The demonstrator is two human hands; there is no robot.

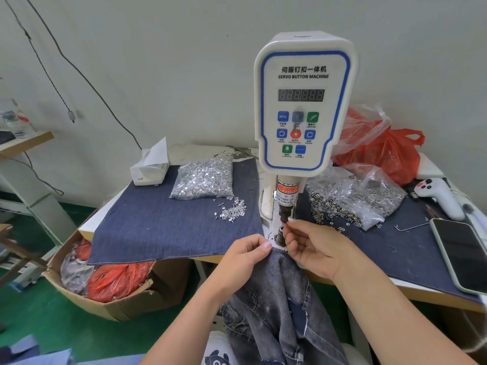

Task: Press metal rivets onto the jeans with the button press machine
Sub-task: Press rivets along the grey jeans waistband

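The white servo button machine (pixel 303 101) stands at the table's middle, its black upper punch (pixel 284 216) over the lower die (pixel 279 237). My right hand (pixel 313 246) pinches a small rivet part at the tip of the punch, thumb and forefinger together. My left hand (pixel 242 259) pinches the top edge of the grey-blue jeans (pixel 279 299), which hang from the table edge down to my lap, just in front of the die. A bag of silver rivet tacks (pixel 203 177) lies left of the machine with loose tacks (pixel 233 209) spilled beside it.
A bag of ring-shaped rivet caps (pixel 355 198) lies right of the machine. Denim cloth (pixel 158 219) covers the table. A phone (pixel 461 256), a white controller (pixel 440 196), red plastic bags (pixel 382 151) and a tissue box (pixel 149 167) sit around. A cardboard box (pixel 105 285) stands on the floor at left.
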